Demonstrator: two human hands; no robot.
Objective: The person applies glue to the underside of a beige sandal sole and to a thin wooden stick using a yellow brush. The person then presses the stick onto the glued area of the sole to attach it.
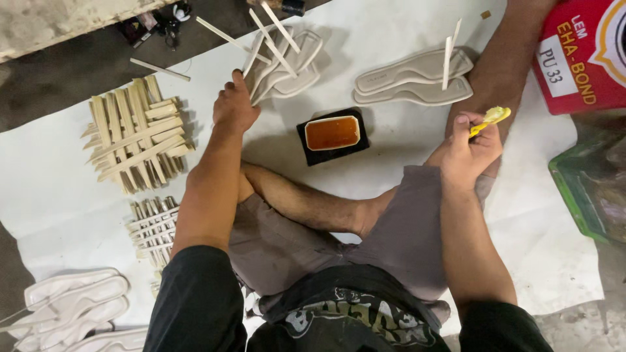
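The left hand (233, 107) reached open toward insoles (283, 62) at twelve o'clock, while the right hand (471, 153) pinched a glue-laden brush (490, 118) (kept raised, seemingly against drips)

The glue (332, 132) in the black tray (306, 145) looks glossy and amber, with a smooth wet sheen; the tray itself is matt plastic. Just beyond the tray, the soles (413, 77) are pale beige, smooth and matt, like rubber or foam. The strips (135, 133) stacked well left of the tray look like stiff, matt cream material. The sheet (59, 176) under the tray is white, matt paper or cloth, slightly creased. The right hand (468, 155) holds a brush (490, 117) with yellow plastic handle and glue-coated tip. The can (580, 55) right of the tray is glossy red. The shorts (404, 228) nearer than the tray are soft matt grey cloth.
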